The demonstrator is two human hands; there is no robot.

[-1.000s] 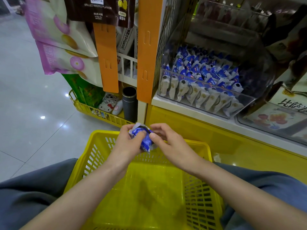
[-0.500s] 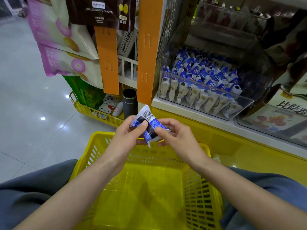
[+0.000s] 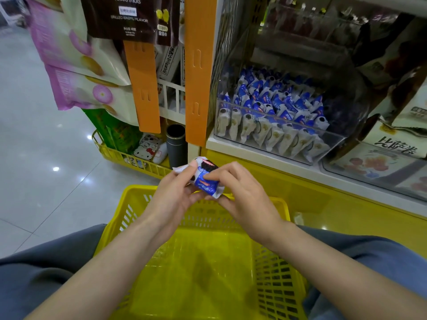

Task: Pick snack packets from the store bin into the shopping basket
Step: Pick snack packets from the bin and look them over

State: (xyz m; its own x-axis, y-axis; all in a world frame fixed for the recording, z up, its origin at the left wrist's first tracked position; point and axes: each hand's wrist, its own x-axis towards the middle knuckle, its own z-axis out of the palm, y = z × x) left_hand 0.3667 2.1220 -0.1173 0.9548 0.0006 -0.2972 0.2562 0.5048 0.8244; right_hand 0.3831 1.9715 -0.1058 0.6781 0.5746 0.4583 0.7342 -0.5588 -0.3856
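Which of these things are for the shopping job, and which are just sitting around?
For the job: snack packet, pinched by the left hand and right hand; blue packets in the clear bin; yellow basket.

Just sitting around: purple bags, brown potato-sticks bag, black tube, cat-face item, orange strips.

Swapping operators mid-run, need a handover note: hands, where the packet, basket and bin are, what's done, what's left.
Hands: left hand grips the snack packet, thumb on top; right hand pinches the same packet's near end.
The packet is held above the far rim of the yellow basket, not in it.
The clear bin, ahead and to the right, holds many stocked packets.
Done: one packet is out of the bin.
Left: drop it into the basket, which shows no packets inside, then pick more.
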